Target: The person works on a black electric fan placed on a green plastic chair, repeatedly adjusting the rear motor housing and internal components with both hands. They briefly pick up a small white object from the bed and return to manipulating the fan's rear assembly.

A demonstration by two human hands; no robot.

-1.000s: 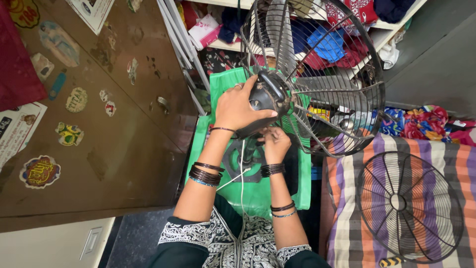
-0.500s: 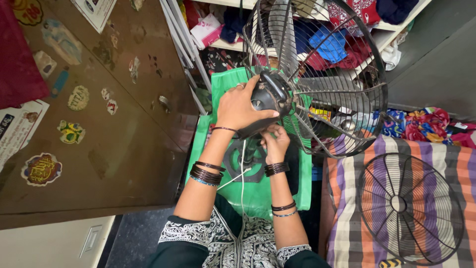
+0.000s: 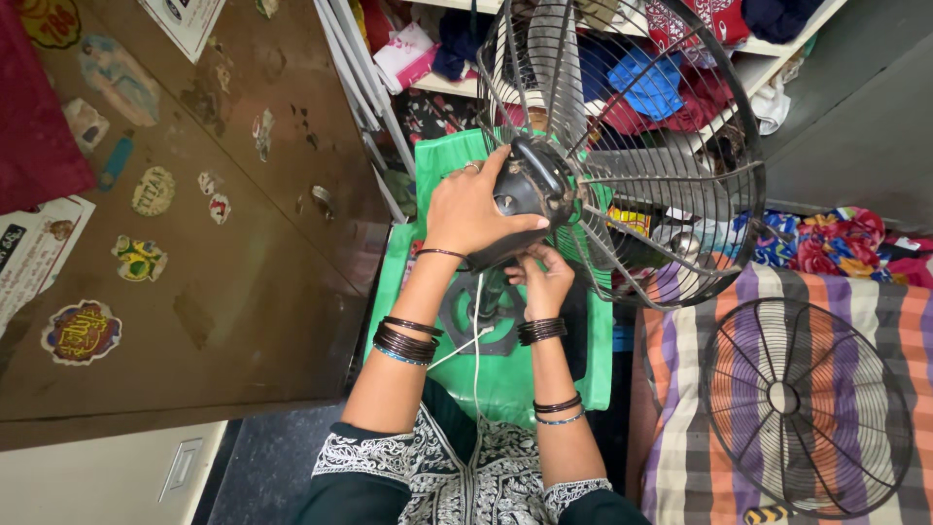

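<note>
Head view, fan: a table fan (image 3: 583, 185) stands on its dark round base (image 3: 486, 316) over a green bag (image 3: 505, 379), just ahead of the person's lap.
Head view, which way it points: the black motor housing (image 3: 530, 185) has its back toward the person, and the axis from motor to wire rear guard (image 3: 671, 165) runs toward the right and a little up in the picture, so the open side of the cage faces the cluttered shelves (image 3: 680, 68).
Head view, blades: grey blades (image 3: 641, 160) sit inside the cage; the front is uncovered.
Head view, left hand: the left hand (image 3: 471, 204) is clamped over the back of the motor housing, fingers wrapped round it, bangles on the wrist.
Head view, right hand: the right hand (image 3: 544, 277) is below the housing, fingertips pinched together at the fan's neck; what they pinch is hidden.
Head view, cord: a white cable (image 3: 476, 340) trails from the neck down toward the lap.
Head view, surroundings: the loose front grille (image 3: 807, 408) lies flat on a striped cloth (image 3: 680, 389) well to the right; a brown cabinet door (image 3: 194, 243) with stickers fills the left.
</note>
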